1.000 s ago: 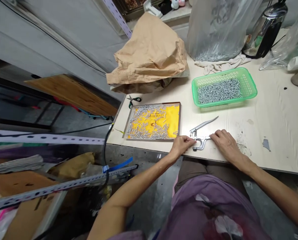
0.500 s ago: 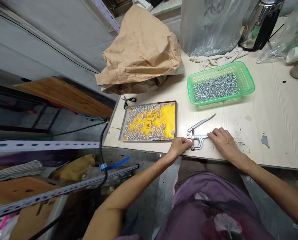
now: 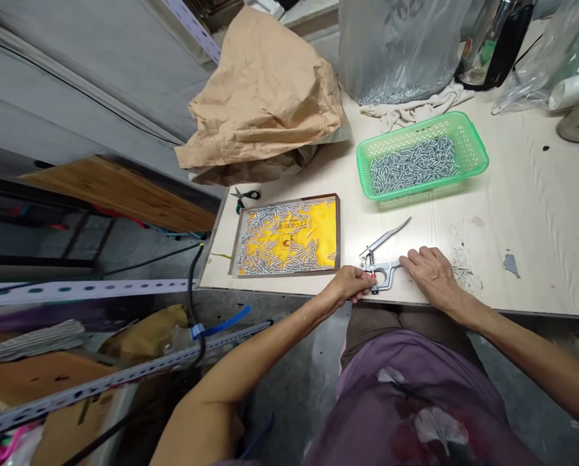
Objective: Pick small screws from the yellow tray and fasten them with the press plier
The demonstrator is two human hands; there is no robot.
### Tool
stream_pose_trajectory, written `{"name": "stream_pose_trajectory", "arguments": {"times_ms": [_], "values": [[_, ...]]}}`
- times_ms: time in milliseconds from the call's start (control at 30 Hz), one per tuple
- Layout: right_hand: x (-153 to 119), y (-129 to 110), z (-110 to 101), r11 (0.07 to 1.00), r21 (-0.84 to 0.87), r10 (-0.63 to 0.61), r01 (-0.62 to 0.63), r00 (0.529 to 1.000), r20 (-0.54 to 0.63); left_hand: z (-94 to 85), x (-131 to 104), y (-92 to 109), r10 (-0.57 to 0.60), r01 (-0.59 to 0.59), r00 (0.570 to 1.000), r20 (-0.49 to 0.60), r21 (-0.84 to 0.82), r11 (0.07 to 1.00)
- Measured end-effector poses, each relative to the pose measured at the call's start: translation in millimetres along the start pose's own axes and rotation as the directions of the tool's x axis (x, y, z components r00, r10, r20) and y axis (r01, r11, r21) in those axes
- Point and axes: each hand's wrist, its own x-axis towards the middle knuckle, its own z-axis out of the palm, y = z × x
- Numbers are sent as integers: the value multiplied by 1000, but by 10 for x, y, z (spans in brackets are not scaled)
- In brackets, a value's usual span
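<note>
Near the front edge of the table lie silver snap fastener pliers (image 3: 389,266), their upper handle raised and apart from the lower frame. At the jaw end, the thumb and fingers of my left hand (image 3: 351,283) are pinched beside a small red part; whether a tiny piece sits between them is hidden. My right hand (image 3: 429,275) grips the end of the lower handle between thumb and fingers. Left of the pliers is a shallow tray (image 3: 338,233) with a yellow bottom and many small silver spring-like pieces (image 3: 303,257) scattered in it.
A green plastic basket (image 3: 474,155) full of similar silver pieces stands beyond the pliers. Behind are a brown paper bag (image 3: 264,97), a clear plastic bag (image 3: 396,52), a cloth (image 3: 415,111) and a kettle (image 3: 495,45). Scissors (image 3: 245,197) lie near the table's left edge.
The view has shifted slightly, so objects on the table appear a little further left. Both hands keep their places on the pliers.
</note>
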Motion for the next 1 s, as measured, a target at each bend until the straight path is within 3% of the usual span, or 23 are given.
{"name": "stream_pose_trajectory", "arguments": {"times_ms": [200,533,667,800,900,1000], "values": [[-28,-15,21,998,51,46,-46,999,-12,39,9,-57,-24,25,1000,3,-47,999],[-57,-97,39,986,87,147,-144,989,-27,156,-36,-137,61,-71,992,-112,-86,994],[-17,-8,-23,990,109,89,-95,994,61,144,-24,-124,41,-51,996,-78,-129,990],[177,110,-117,985,173,5,-24,994,109,116,-2,-125,38,-46,997,-61,-138,989],[449,147,-116,995,102,2,-11,996,86,122,2,-138,31,-40,997,-68,-136,990],[708,168,-42,998,51,-49,42,987,151,144,-2,-149,14,-22,998,-59,-131,991]]}}
